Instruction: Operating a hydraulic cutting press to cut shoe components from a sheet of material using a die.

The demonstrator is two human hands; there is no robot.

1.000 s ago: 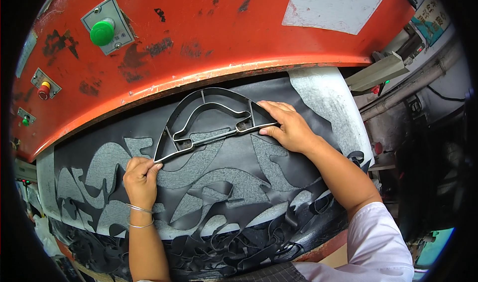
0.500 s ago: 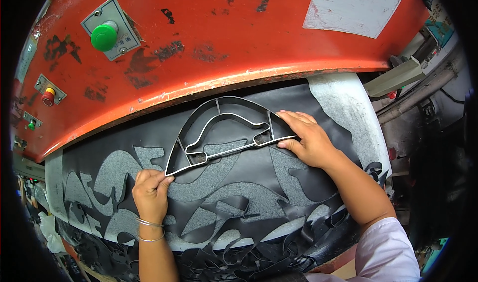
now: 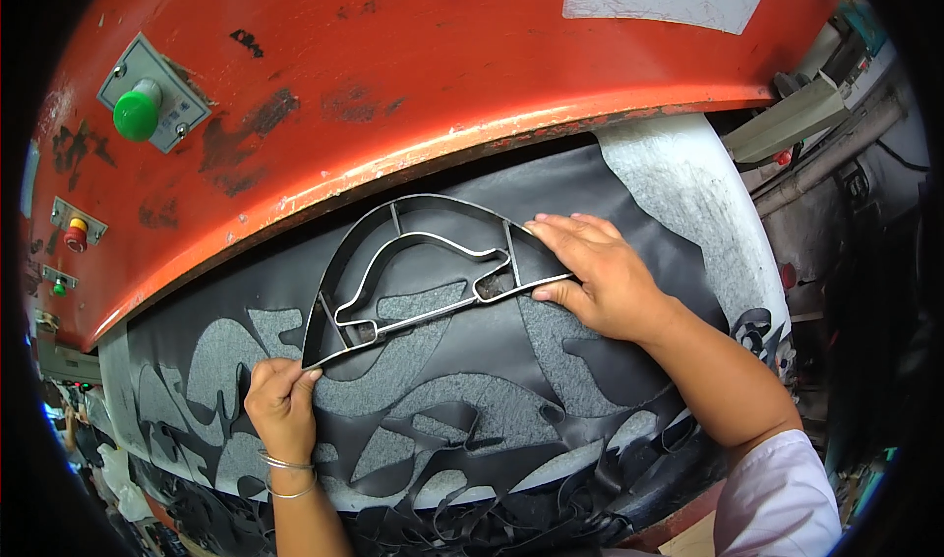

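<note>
A metal cutting die (image 3: 433, 200), arched with a smaller inner outline and short cross braces, lies over a black leather-like sheet (image 3: 629, 242). My left hand (image 3: 282, 397) pinches its near left tip between thumb and fingers. At the opposite end, my right hand (image 3: 600, 274) grips the right corner, fingers on top of the curved edge and thumb at the straight edge. Curved cut-outs in the sheet, left of and below the die, show a grey, rough surface (image 3: 501, 405).
An orange machine head (image 3: 393, 56) spans the far side, close above the sheet. It carries a green push button (image 3: 137, 115) and a red-and-yellow button (image 3: 76, 234). A white board (image 3: 728, 183) shows at the right. Tangled black scraps (image 3: 442, 518) hang along the near edge.
The die and both hands sit slightly further left in the picture, with the whole view shifted and turned a little. Both hands keep their hold on the die.
</note>
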